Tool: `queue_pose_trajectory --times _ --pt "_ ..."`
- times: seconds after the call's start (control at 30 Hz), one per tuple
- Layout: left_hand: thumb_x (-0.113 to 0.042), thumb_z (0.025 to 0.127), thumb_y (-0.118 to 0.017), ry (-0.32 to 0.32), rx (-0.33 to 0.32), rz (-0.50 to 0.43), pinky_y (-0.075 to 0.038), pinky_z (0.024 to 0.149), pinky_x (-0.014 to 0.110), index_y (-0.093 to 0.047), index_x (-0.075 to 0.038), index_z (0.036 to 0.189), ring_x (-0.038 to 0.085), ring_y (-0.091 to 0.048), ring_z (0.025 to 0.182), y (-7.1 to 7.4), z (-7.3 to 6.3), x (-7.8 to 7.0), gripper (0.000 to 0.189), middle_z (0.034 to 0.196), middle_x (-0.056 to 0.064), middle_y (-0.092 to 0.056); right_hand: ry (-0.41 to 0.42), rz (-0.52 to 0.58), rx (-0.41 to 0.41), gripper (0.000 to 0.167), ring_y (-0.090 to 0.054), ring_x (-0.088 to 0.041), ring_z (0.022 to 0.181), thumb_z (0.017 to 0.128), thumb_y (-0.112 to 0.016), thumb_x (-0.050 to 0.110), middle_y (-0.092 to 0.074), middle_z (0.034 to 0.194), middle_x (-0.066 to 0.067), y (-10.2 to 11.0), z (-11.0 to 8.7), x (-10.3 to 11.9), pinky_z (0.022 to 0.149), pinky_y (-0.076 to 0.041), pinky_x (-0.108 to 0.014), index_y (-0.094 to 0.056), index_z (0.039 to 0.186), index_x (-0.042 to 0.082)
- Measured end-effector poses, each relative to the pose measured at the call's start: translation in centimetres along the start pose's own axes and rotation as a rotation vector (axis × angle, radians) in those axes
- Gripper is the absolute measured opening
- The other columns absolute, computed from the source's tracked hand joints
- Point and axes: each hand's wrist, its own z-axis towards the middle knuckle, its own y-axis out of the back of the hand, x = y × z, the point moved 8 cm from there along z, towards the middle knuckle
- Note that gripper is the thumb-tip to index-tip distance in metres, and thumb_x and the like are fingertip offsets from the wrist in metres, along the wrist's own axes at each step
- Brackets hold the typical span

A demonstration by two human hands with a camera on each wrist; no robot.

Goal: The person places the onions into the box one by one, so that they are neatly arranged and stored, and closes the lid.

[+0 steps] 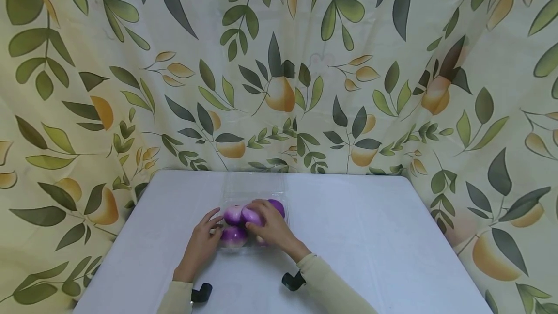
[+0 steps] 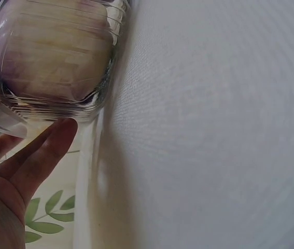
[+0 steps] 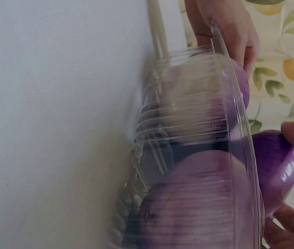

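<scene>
A clear plastic clamshell box [image 1: 253,250] lies on the table, its hinged lid [image 1: 254,185] folded back away from me. Several purple-and-white turnips [image 1: 234,237] sit in it. My right hand [image 1: 272,224] grips one turnip [image 3: 276,171], thumb on one side and fingers on the other; the right wrist view has it at the box's rim, partly above it. At the box's left side, my left hand [image 1: 202,239] rests with fairly straight fingers; in the left wrist view a fingertip [image 2: 66,129] touches the box's wall. The turnips' pale undersides show through the ribbed plastic.
White cloth covers the table [image 1: 357,236], and a leaf-patterned curtain [image 1: 279,62] hangs behind and beside it. Black wrist mounts [image 1: 293,281] stick out near both cuffs. Past the lid, the table's far edge meets the curtain.
</scene>
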Motion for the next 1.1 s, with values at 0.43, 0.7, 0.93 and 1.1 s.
queue_pose_trajectory --times 0.43,0.7,0.93,1.1 --pt "0.006 0.086 -0.062 0.025 0.021 -0.016 -0.061 0.073 0.032 -0.068 0.005 0.117 0.024 -0.072 0.093 -0.17 -0.11 0.27 0.032 0.140 0.016 -0.056 -0.001 -0.060 0.037 0.044 -0.054 -0.025 0.125 0.080 -0.081 0.026 -0.055 0.134 -0.004 -0.23 -0.46 -0.08 0.105 -0.048 -0.048 -0.065 0.121 0.023" --pt "0.005 0.087 -0.061 0.033 0.028 -0.019 -0.061 0.072 0.030 -0.068 0.004 0.118 0.025 -0.072 0.093 -0.26 -0.08 0.48 0.032 0.141 0.015 -0.055 0.029 -0.032 0.037 0.035 -0.054 -0.026 0.124 0.087 -0.074 0.026 -0.056 0.132 -0.006 -0.09 -0.51 0.06 0.104 -0.049 -0.048 -0.066 0.120 0.021" --pt "0.006 0.086 -0.061 0.011 0.016 -0.043 -0.061 0.072 0.030 -0.068 0.006 0.116 0.025 -0.072 0.091 -0.16 0.10 0.40 0.031 0.139 0.018 -0.056 0.014 -0.014 0.037 0.032 -0.054 -0.025 0.125 0.088 -0.071 0.022 -0.057 0.133 -0.005 -0.12 -0.53 -0.19 0.104 -0.049 -0.046 -0.067 0.121 0.022" --pt "0.005 0.089 -0.059 0.014 0.011 -0.042 -0.061 0.072 0.030 -0.069 0.005 0.116 0.024 -0.072 0.092 -0.09 0.17 0.39 0.029 0.139 0.017 -0.057 -0.009 -0.036 0.040 0.034 -0.053 -0.023 0.126 0.087 -0.074 0.025 -0.056 0.134 -0.003 -0.46 -0.58 -0.55 0.107 -0.047 -0.046 -0.067 0.120 0.023"
